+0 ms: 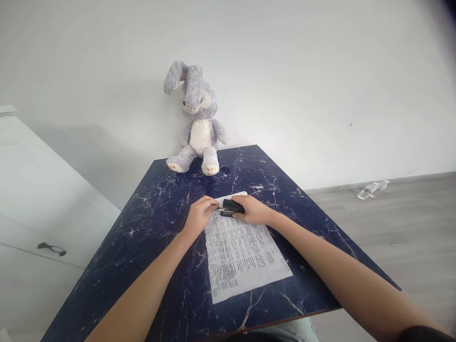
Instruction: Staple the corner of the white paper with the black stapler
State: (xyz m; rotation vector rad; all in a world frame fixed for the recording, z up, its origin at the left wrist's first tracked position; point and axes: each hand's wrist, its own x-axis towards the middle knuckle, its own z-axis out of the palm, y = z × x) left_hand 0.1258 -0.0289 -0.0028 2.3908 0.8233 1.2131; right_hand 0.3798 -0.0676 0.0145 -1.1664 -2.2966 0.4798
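My right hand [255, 210] is closed around the rear of a black stapler [232, 205], over the upper part of a printed paper sheet [249, 251]. Between the stapler's black top and base a metal part shows, pointing left. My left hand [200, 213] is at the stapler's front end, thumb and fingertips pinched together. Whatever those fingertips grip is too small to make out. The sheet lies flat on the dark blue marbled table [149, 247], its far end partly covered by both hands and the stapler.
A grey plush rabbit [201, 133] sits at the table's back against the white wall. A small pale strip [259, 186] lies beyond the right hand. Left of the table stands a white cabinet with a dark handle [52, 249]. Clear plastic bottles [372, 190] lie on the floor at right.
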